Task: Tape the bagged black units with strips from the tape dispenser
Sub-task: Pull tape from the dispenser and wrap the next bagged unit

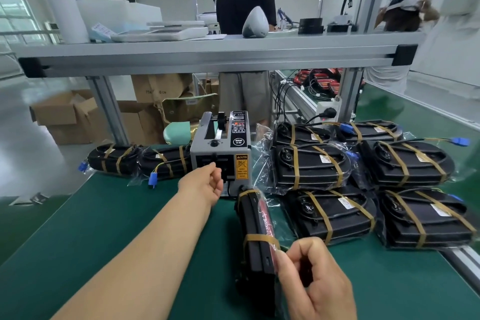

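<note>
Now left hand (pixel 205 184) at dispenser (pixel 220 148) mouth, grip curled, hold unclear, right hand (pixel 311 280) pinching edge-up unit (pixel 255 228) on surface (pixel 104 228).

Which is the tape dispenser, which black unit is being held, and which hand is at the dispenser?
tape dispenser (pixel 220 150): head view, grey front below the knob.
held black unit (pixel 250 218): head view, black side between its tape bands.
left hand (pixel 205 184): head view, middle of the hand.
</note>
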A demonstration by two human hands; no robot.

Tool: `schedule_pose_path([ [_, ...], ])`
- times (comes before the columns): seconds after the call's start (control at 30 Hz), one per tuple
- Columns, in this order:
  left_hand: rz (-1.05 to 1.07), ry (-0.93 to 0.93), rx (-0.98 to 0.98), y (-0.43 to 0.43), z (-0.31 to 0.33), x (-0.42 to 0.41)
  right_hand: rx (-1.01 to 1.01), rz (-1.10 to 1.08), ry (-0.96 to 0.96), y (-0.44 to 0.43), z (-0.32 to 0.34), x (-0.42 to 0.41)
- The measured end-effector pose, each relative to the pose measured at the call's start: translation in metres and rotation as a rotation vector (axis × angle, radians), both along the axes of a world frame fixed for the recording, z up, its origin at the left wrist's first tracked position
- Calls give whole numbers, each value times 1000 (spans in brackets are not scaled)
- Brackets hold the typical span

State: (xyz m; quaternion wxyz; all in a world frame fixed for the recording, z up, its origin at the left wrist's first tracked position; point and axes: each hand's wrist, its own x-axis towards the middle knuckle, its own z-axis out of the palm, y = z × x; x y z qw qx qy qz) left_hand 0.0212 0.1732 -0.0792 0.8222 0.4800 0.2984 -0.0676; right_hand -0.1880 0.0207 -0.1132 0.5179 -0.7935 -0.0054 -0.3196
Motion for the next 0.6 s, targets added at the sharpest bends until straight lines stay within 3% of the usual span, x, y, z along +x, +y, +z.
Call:
schedule_pose_path([
  [0.2, 162, -1, -61, -12, 2, 4, 17, 49, 14, -2, 0, -1],
  [0.3, 202, -89, -13, -15, 8, -15, 31, 64, 30, -5, -1, 0],
  [0.37, 89, -195, 55, -13, 17, -41, 72, 76, 51, -7, 0, -1],
  [0.5, -386, -444, 248, -2, 35, -114, 140, 135, 84, -9, 2, -4],
  [0.6, -611, -533, 353, 3, 46, -160, 138, 153, 94, -9, 4, -6],
])
